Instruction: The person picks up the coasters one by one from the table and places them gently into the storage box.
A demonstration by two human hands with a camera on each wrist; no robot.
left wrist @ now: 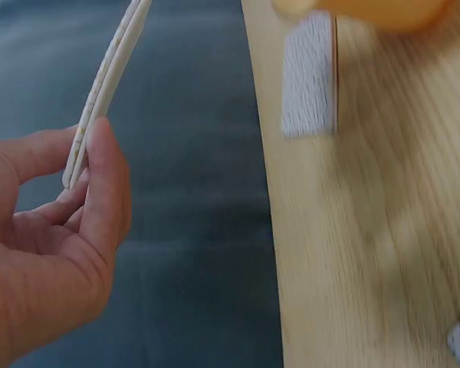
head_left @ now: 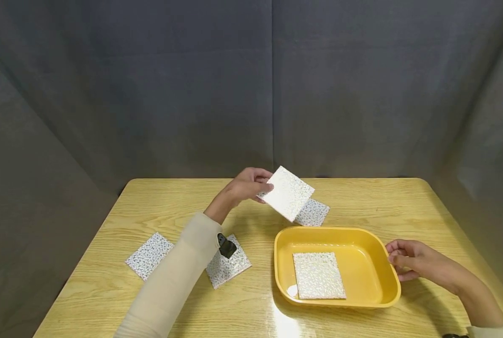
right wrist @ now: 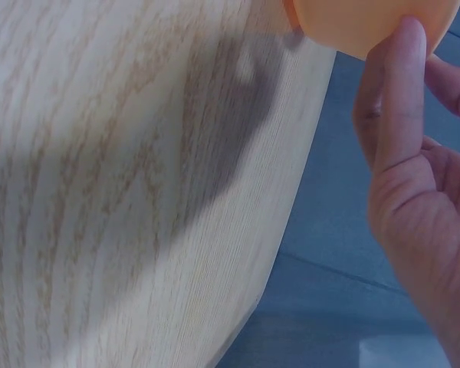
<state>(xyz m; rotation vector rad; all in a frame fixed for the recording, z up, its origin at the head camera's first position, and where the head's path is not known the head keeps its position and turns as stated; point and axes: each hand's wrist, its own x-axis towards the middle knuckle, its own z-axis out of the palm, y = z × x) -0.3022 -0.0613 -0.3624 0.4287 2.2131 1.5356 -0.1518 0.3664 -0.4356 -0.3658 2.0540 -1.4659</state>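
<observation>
My left hand (head_left: 245, 185) pinches a square speckled tile (head_left: 288, 193) by its left corner, thumb on the upper face, above the back of the table. Edge-on in the left wrist view, the held tile (left wrist: 107, 92) shows a pale band beside a patterned one. Below it, partly covered, lies another speckled tile (head_left: 315, 213). My right hand (head_left: 416, 263) grips the right end of a yellow tray (head_left: 367, 300) with its fingertips; in the right wrist view the fingers lie against the tray wall (right wrist: 353, 27). Inside the tray, a speckled tile (head_left: 319, 277) lies flat toward the left.
Two more speckled tiles lie on the wooden table (head_left: 120, 291): one tile (head_left: 150, 253) at the left, another tile (head_left: 230, 265) partly under the left forearm. A dark grey curtain (head_left: 192, 94) hangs behind the table and along its sides.
</observation>
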